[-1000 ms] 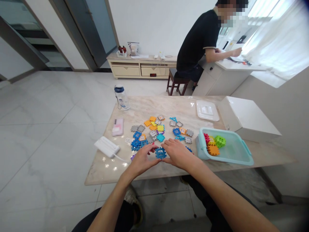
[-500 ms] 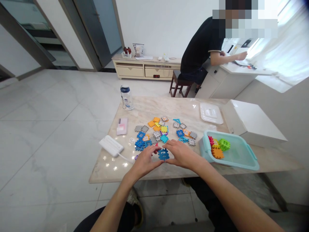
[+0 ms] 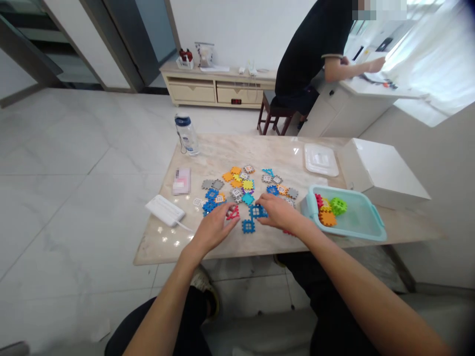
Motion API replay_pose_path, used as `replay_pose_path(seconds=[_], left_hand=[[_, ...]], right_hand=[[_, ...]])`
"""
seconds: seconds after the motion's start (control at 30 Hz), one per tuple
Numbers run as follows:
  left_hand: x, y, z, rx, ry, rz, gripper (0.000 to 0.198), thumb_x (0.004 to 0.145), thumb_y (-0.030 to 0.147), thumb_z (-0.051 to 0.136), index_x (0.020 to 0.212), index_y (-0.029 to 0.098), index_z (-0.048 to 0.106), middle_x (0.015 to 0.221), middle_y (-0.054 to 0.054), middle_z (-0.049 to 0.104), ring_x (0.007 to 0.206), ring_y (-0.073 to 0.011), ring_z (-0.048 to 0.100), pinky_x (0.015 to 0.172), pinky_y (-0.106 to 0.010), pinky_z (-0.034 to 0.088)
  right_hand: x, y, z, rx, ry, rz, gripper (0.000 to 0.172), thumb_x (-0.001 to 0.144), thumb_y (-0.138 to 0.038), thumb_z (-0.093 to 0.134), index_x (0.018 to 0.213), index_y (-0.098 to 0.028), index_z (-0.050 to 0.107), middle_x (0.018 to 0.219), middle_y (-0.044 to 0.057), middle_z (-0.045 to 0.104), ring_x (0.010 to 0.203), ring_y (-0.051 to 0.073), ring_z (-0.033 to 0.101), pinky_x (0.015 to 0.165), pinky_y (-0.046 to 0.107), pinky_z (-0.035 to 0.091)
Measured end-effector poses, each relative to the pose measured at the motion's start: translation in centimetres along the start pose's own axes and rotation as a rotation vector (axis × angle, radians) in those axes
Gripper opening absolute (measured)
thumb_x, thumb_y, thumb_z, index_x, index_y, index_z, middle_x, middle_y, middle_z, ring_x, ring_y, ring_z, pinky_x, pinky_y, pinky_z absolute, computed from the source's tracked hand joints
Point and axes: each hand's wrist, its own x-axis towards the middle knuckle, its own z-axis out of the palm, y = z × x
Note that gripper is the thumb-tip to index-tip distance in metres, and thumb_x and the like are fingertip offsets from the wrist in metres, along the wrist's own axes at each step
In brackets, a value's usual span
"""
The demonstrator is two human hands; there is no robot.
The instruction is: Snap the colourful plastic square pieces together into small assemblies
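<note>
Left hand [image 3: 213, 230] has fingers loosely curled just beside a red plastic interlocking tile [image 3: 232, 212], right hand [image 3: 276, 212] has fingers spread against a blue tile [image 3: 258, 211] on the marble surface [image 3: 174, 242], grip unclear.

A person's head [image 3: 378, 7] is going past the top edge and is showing as fuzzy squares. The pink card [image 3: 181, 181] is blurring too. The right hand [image 3: 277, 212] is hiding part of a blue piece [image 3: 255, 211], so nobody can tell if it is gripping it.
</note>
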Motion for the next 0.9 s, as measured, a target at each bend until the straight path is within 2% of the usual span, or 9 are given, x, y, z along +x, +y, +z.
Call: replay_pose_path(seconds=[0.13,0.23,0.47,0.7,0.8,0.87,0.9], left_hand=[[-0.3,-0.6,-0.9,0.212,0.106,-0.002,0.050,0.105,0.046,0.062,0.150,0.024,0.058,0.145,-0.013,0.069,0.137,-0.0329,0.065,0.114,-0.045,0.054],[-0.7,-0.5,-1.5,0.288,0.150,0.001,0.056,0.104,0.044,0.063,0.155,0.023,0.054,0.148,-0.013,0.067,0.135,-0.0320,0.066,0.107,-0.041,0.058],[-1.0,-0.1,-2.0,0.327,0.154,-0.018,0.051,0.105,0.043,0.061,0.151,0.022,0.056,0.145,-0.012,0.067,0.122,-0.0279,0.071,0.087,-0.034,0.060],[-0.8,0.0,-2.0,0.315,0.150,-0.001,0.048,0.105,0.041,0.062,0.149,0.021,0.057,0.144,-0.012,0.068,0.123,-0.0286,0.070,0.092,-0.036,0.060],[-0.9,-0.1,-2.0,0.317,0.157,0.001,0.044,0.106,0.040,0.060,0.146,0.021,0.060,0.140,-0.011,0.070,0.127,-0.0288,0.069,0.094,-0.036,0.060],[-0.9,-0.1,-2.1,0.306,0.177,-0.006,0.040,0.107,0.038,0.058,0.143,0.022,0.062,0.138,-0.011,0.071,0.127,-0.0280,0.068,0.097,-0.036,0.060],[-1.0,-0.1,-2.2,0.296,0.190,-0.013,0.039,0.107,0.038,0.057,0.142,0.021,0.063,0.137,-0.011,0.071,0.126,-0.0275,0.069,0.099,-0.036,0.060]], right_hand=[[0.2,0.6,1.5,-0.031,-0.038,0.049,0.042,0.094,-0.035,0.082,0.129,-0.014,0.070,0.131,0.015,0.067,0.123,0.027,0.063,0.112,0.037,0.048],[0.4,-0.2,2.8,-0.092,-0.120,-0.007,0.041,0.093,-0.034,0.083,0.127,-0.014,0.070,0.130,0.016,0.067,0.123,0.028,0.062,0.111,0.039,0.049],[0.9,-1.3,3.9,-0.178,-0.189,-0.104,0.042,0.095,-0.037,0.081,0.126,-0.011,0.071,0.129,0.018,0.068,0.122,0.031,0.062,0.106,0.039,0.052],[1.3,-1.2,4.9,-0.152,-0.223,-0.077,0.047,0.093,-0.040,0.084,0.127,-0.009,0.072,0.131,0.020,0.069,0.124,0.033,0.065,0.108,0.042,0.053],[1.3,-0.8,3.7,-0.117,-0.196,-0.071,0.051,0.091,-0.039,0.087,0.129,-0.008,0.072,0.132,0.021,0.070,0.128,0.035,0.065,0.112,0.046,0.053],[0.6,-1.2,1.2,0.021,-0.052,-0.067,0.048,0.096,-0.039,0.082,0.133,-0.012,0.072,0.136,0.019,0.071,0.130,0.033,0.065,0.114,0.049,0.053],[0.0,-1.8,-0.5,0.139,0.074,-0.070,0.043,0.101,-0.042,0.076,0.134,-0.015,0.071,0.136,0.016,0.071,0.131,0.031,0.065,0.116,0.049,0.053]])
